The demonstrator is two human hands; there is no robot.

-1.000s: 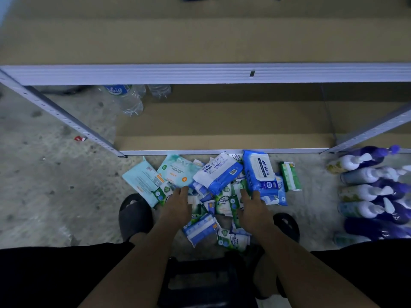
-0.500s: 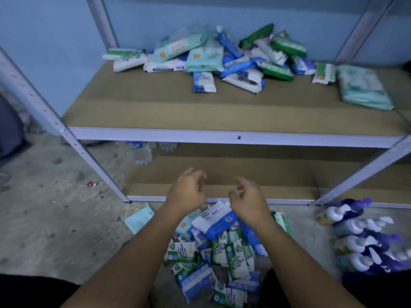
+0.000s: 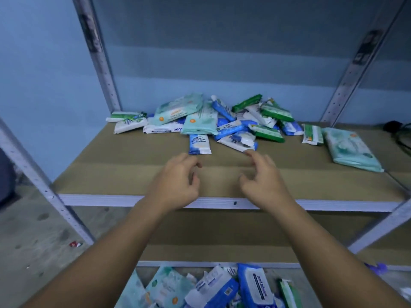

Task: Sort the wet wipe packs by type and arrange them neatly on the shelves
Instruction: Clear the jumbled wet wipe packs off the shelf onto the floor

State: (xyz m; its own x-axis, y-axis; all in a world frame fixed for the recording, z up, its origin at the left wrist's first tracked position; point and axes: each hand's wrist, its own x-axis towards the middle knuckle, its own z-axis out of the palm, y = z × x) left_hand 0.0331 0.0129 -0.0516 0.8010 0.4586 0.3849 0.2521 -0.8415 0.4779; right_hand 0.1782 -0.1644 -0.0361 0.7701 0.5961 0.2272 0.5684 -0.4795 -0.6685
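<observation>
**Hazard 1, the shelf heap.** The mixed heap of soft plastic wet wipe packs point(image 3: 200, 121) sits at the back of the brown board shelf with a white metal front edge point(image 3: 124, 172). The packs overlap and lean on one another. If you draw one out from underneath, those above will likely slide forward.

**Hazard 2, look-alikes.** Pale teal, blue-and-white and green-and-white wrappers are jumbled together and the light is dim. You could misfile a type, so read the label and not just the colour.

**Hazard 3, grip.** The film wrappers look slick. A corner pinch may slip, so take each pack across its width.

**Hazard 4, space.** A second unsorted heap of wet wipe packs on the concrete floor point(image 3: 222, 287) lies below the lower shelf. Rows spread too wide now may leave no room for these.

**Left hand** point(image 3: 175, 185). Your fingers are loosely curled with the thumb apart, and they grasp nothing. The hand hovers over the bare front of the shelf, near the small blue-and-white upright-lying pack point(image 3: 199, 144) but apart from it.

**Right hand** point(image 3: 264, 181). It is also relaxed and empty. The forefinger reaches toward the corner of the white-and-blue flat pack point(image 3: 239, 141) at the heap's front. I cannot tell whether the fingertip touches it.

**Outliers.** The large pale teal pack point(image 3: 351, 150) and the small green-and-white pack point(image 3: 312, 134) lie apart on the right of the shelf.
</observation>
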